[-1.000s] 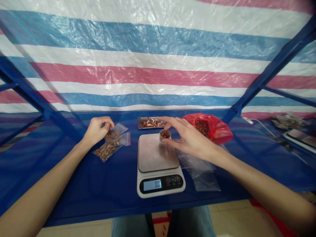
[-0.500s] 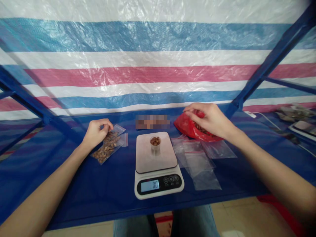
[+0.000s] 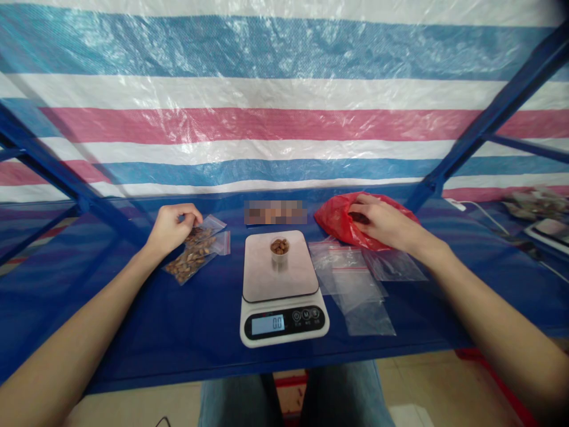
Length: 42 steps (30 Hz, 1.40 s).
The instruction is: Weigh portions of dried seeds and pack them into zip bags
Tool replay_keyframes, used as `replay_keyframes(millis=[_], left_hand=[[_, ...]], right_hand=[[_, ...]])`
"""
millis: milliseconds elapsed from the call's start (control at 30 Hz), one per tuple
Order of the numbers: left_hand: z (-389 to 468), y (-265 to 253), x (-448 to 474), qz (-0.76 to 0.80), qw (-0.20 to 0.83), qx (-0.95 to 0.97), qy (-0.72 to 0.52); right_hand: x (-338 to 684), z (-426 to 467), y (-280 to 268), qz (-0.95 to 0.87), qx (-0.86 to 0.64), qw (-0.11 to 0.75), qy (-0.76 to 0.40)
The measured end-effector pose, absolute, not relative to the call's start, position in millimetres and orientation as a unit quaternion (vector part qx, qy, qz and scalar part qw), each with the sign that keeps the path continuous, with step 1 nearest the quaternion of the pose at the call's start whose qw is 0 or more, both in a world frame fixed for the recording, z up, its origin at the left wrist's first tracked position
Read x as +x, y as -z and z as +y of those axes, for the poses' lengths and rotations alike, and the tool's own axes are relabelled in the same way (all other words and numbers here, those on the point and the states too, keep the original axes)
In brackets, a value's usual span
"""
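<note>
My left hand (image 3: pixel 178 225) rests at the left with curled fingers, thumb and forefinger close together. Its fingertips touch small zip bags (image 3: pixel 186 267) filled with brown seed-like pieces; whether they pinch anything is hidden. My right hand (image 3: pixel 377 219) reaches into the mouth of a red plastic bag (image 3: pixel 333 216) holding dark brown pieces. Its fingertips are out of sight among them. Between the hands stands a white kitchen scale (image 3: pixel 280 281), its display reading 0.0. A small cup (image 3: pixel 280 256) heaped with brown pieces sits upright on the plate.
Flat clear zip bags (image 3: pixel 362 296) overlap on the blue table (image 3: pixel 178 338), right of the scale. A blurred-out item (image 3: pixel 275 213) lies behind the scale. Blue metal posts (image 3: pixel 471 142) flank the workspace. At far right are another scale (image 3: pixel 553 231) and a cable (image 3: pixel 484 216).
My right hand has gone from the red bag's upper edge down into its mouth, and the bag's shape has changed. The left hand stays by the filled bags. The view has tilted slightly.
</note>
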<state>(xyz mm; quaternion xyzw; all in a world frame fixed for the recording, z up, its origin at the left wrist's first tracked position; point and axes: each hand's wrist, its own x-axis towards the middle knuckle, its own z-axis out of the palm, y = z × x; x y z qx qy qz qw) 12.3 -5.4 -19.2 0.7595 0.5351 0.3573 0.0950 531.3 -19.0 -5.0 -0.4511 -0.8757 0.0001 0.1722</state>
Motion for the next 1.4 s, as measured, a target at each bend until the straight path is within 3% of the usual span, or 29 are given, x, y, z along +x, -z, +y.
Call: replay_keyframes(millis=[600, 767, 933, 1000, 1100, 1400], left_hand=[[-9.4, 15.5, 15.5, 0.535, 0.102, 0.76, -0.356], [-11.5, 14.1, 20.9, 0.515, 0.098, 0.779, -0.345], [-19.8, 9.2, 36.2, 0.477, 0.079, 0.807, -0.341], [-24.1, 6.7, 42.6, 0.463, 0.079, 0.816, -0.337], [-27.5, 4.7, 47.1, 0.451, 0.083, 0.823, -0.335], [-23.4, 7.8, 39.9, 0.464, 0.082, 0.817, -0.331]], right_hand=[[529.7, -8.3, 16.2, -0.872, -0.43, 0.234, 0.011], [528.2, -16.3, 2.3, -0.848, -0.447, 0.286, -0.002], [512.8, -47.0, -30.8, -0.805, -0.446, 0.392, -0.006], [502.0, -65.7, -40.5, -0.838, -0.406, 0.36, -0.059], [491.5, -91.8, -40.8, -0.891, -0.367, 0.241, -0.115], [500.6, -127.6, -9.2, -0.899, -0.421, 0.102, -0.063]])
